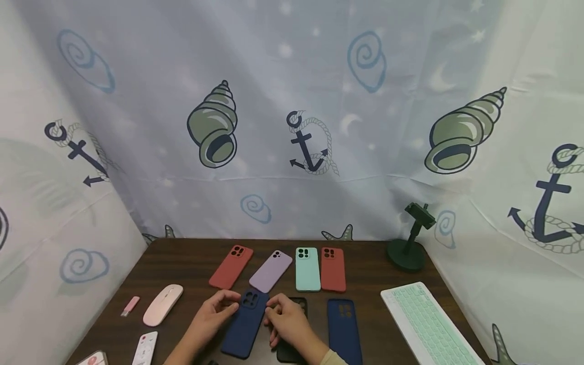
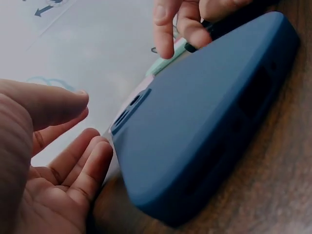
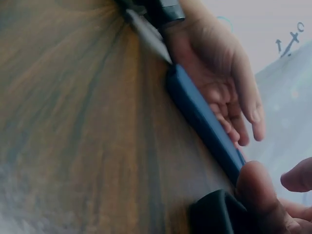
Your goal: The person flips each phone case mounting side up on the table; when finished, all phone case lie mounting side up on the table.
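A dark blue phone case [image 1: 244, 327] with a camera cutout at its top lies slanted at the front middle of the table. At its upper left edge is my left hand [image 1: 216, 312], thumb and fingers apart, fingertips right at the side in the left wrist view. My right hand [image 1: 289, 319] is by the upper right edge, its fingers loosely bent, the thumb apart from the index finger in the right wrist view. Beneath the right hand lies a black phone case [image 1: 287, 353], partly hidden by it.
Behind are two red phone cases [image 1: 231, 267] [image 1: 333, 269], a lilac one [image 1: 271, 271] and a mint one [image 1: 307, 269]. Another blue case [image 1: 344, 329] and a keyboard [image 1: 431, 322] lie right, below a green stand [image 1: 406, 255]. Left are a mouse [image 1: 162, 305], a USB stick [image 1: 131, 305] and a remote [image 1: 145, 349].
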The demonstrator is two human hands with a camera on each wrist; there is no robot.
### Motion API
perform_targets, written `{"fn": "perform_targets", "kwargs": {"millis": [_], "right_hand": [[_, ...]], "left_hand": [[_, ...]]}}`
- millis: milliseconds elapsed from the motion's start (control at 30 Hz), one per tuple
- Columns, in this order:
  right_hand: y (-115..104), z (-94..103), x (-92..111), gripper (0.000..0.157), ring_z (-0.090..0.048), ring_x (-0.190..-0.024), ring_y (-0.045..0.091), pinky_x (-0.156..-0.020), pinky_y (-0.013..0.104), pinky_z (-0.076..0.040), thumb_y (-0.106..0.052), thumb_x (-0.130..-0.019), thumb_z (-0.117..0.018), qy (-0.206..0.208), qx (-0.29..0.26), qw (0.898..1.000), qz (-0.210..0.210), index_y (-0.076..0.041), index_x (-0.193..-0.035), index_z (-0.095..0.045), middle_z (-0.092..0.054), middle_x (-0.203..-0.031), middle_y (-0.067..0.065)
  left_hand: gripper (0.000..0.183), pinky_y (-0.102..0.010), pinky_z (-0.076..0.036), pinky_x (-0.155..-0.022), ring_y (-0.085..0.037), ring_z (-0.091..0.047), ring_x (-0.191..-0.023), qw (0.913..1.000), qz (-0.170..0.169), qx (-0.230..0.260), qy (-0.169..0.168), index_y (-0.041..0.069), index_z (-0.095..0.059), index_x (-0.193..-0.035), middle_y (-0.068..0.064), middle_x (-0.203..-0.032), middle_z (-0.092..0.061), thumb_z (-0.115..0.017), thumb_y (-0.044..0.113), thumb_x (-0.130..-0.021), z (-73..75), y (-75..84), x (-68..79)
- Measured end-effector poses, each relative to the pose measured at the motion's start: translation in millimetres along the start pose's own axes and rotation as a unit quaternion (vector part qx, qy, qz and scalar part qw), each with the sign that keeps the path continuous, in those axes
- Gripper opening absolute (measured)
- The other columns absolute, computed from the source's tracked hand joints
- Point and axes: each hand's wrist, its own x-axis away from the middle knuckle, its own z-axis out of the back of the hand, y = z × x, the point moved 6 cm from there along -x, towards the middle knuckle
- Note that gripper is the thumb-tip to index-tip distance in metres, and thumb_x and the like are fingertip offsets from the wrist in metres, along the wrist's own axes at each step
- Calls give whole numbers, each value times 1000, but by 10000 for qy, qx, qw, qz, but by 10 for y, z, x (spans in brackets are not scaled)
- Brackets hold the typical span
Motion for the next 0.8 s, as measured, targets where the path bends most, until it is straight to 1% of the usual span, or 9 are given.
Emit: {"fn": "perform_targets", "kwargs": {"millis": [133,300,400,600,800], "right_hand": [[8,-27,-2,25,-62,-43,16,-43,39,-54,-22,-100,-62,29,219,9997,-48,-8,-121,-64,-73,-86,7],[-10,-39,11,30,-63,-45,17,-44,38,-55,-20,-100,-61,-18,93,9998,-154,-5,-126,-62,-74,-90,8],[-3,-38,17,34,-64,-47,18,-45,38,-55,-20,-100,-62,7,12,9997,-246,-4,-130,-60,-74,-91,8],[25,-33,-3,41,-66,-50,19,-44,36,-54,-21,-100,-62,-45,42,9995,-325,-4,-137,-57,-74,-92,5],[36,-23,-17,41,-68,-55,22,-41,34,-50,-21,-100,-62,-134,92,9994,-319,-9,-139,-57,-72,-93,6]], "left_hand": [[32,-23,-52,-86,-9,-64,-103,9993,-56,-375,-34,11,-66,-124,-11,-124,-67,-71,25,-96,-4,20,14],[28,-23,-52,-85,-8,-64,-101,9976,-105,-681,36,15,-68,-120,-7,-122,-67,-72,24,-95,-8,41,14],[28,-23,-52,-85,-9,-64,-101,9974,-90,-718,9,16,-69,-120,-5,-122,-67,-72,25,-94,-14,53,20],[29,-23,-52,-84,-12,-64,-104,9966,-146,-804,-80,19,-69,-121,-4,-123,-65,-73,28,-94,-29,60,21],[27,-23,-52,-82,-11,-64,-101,9963,-76,-856,-32,19,-70,-120,-4,-120,-64,-73,26,-94,-35,56,17]]}}
